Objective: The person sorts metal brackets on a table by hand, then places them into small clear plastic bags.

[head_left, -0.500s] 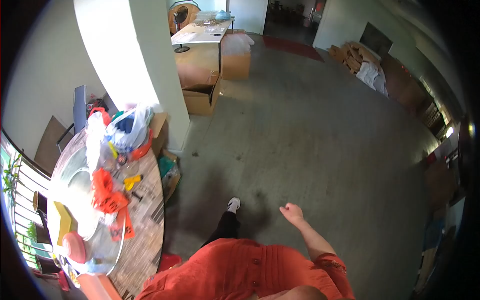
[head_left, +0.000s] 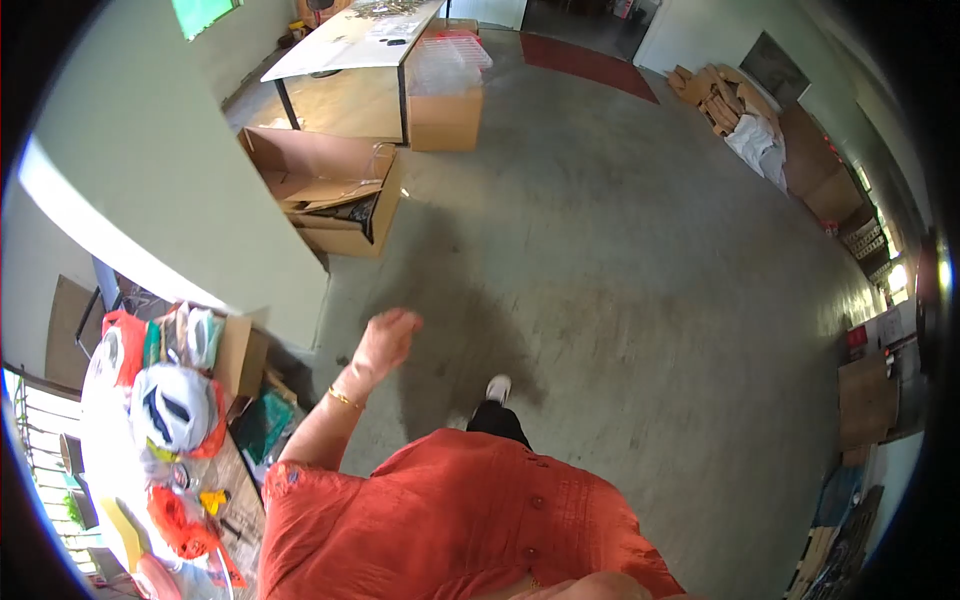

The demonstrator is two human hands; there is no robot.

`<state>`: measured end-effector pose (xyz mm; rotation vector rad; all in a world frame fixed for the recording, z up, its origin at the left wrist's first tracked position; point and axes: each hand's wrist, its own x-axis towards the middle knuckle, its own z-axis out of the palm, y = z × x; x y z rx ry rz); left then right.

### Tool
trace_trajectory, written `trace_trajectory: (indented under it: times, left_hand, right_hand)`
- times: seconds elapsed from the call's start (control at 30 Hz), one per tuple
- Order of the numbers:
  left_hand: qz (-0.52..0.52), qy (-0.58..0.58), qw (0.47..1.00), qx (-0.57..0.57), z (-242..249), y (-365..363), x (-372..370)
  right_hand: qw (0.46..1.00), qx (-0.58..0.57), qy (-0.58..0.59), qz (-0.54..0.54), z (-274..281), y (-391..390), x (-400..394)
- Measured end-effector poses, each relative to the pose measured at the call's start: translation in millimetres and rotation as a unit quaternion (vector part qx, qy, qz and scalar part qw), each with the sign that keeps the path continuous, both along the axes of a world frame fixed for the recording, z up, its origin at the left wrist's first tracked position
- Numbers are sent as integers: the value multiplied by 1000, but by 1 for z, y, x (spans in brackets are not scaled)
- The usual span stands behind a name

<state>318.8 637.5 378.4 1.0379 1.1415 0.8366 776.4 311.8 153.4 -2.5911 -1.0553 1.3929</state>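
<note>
My left hand [head_left: 388,340], with a gold bracelet [head_left: 344,398] at the wrist, swings out in front of my body above the grey floor [head_left: 600,330]. Its fingers are loosely curled, and I see nothing in them. My right hand is out of view. To my left stands a round table [head_left: 243,500] bearing a white plastic bag [head_left: 175,408], orange-red bags [head_left: 185,525] and a small yellow thing [head_left: 213,501]. My red shirt [head_left: 450,510] and one white shoe [head_left: 499,388] show below.
Ahead on the left are a pillar [head_left: 200,190], an open cardboard box [head_left: 335,240] and a white table [head_left: 340,50]. A closed box [head_left: 445,122] with clear plastic on it stands beside that table. Flattened cardboard [head_left: 725,105] and a white sack [head_left: 757,148] lie along the right wall.
My view has moved forward past the round table, and the open box is nearer. My left hand has swung into view; my right hand has dropped out of it.
</note>
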Motion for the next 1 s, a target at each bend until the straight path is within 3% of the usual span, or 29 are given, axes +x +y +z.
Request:
trace_trajectory:
  times: [0.03, 0.1, 0.17, 0.2, 0.23, 0.27, 0.3, 0.4, 0.5, 0.6, 0.63, 0.7, 0.77, 0.83, 0.87, 0.93, 0.97, 1.0]
  left_hand:
    - [-6, -146, 988, -49, 46, 39, 31]
    - [-95, -313, 944, 39, 116, 90, 87]
    - [-175, -395, 898, 85, 164, 121, 132]
    - [-246, -368, 881, 163, 184, 142, 145]
    - [-327, -450, 818, 143, 209, 168, 163]
    - [-428, -488, 747, 146, 218, 203, 181]
    - [-411, -518, 715, 225, 230, 226, 210]
    - [-466, -541, 677, 179, 253, 306, 247]
    - [-422, -622, 633, 186, 239, 383, 283]
    - [-368, -678, 618, 151, 234, 476, 310]
    - [-287, -695, 654, 83, 240, 495, 314]
    - [-265, -726, 619, 139, 221, 564, 345]
    - [-240, -754, 582, 187, 224, 641, 360]
    - [-374, -692, 609, 102, 242, 725, 359]
    - [-374, -692, 610, 93, 247, 760, 366]
    - [-446, -681, 576, 78, 254, 830, 381]
    - [-444, -679, 580, 78, 256, 864, 388]
    - [-427, -615, 637, 184, 257, 900, 394]
  right_hand:
    - [1000, 15, -4, 3, -9, 36, 16]
    - [999, 41, -14, 9, -24, 107, 53]
    - [997, 70, -31, 23, -33, 192, 103]
    - [995, 88, -37, 32, -35, 241, 127]
    - [993, 107, -36, 35, -42, 288, 137]
    - [991, 128, -36, 33, -47, 332, 143]
    - [989, 138, -40, 40, -46, 364, 160]
    - [978, 186, -58, 72, -51, 496, 218]
    - [937, 296, -93, 162, 42, 736, 205]
    - [892, 396, -73, 205, 101, 909, 195]
    - [891, 396, -81, 205, 107, 939, 196]
    - [902, 375, -61, 205, 116, 1015, 199]
    - [915, 343, -27, 213, 88, 1044, 227]
    - [951, 219, -54, 210, 58, 1045, 263]
    - [956, 170, -71, 227, 37, 1036, 287]
    - [960, 169, -73, 209, 39, 1093, 320]
    - [963, 165, -77, 197, 34, 1116, 327]
    - [964, 160, -80, 194, 30, 1149, 339]
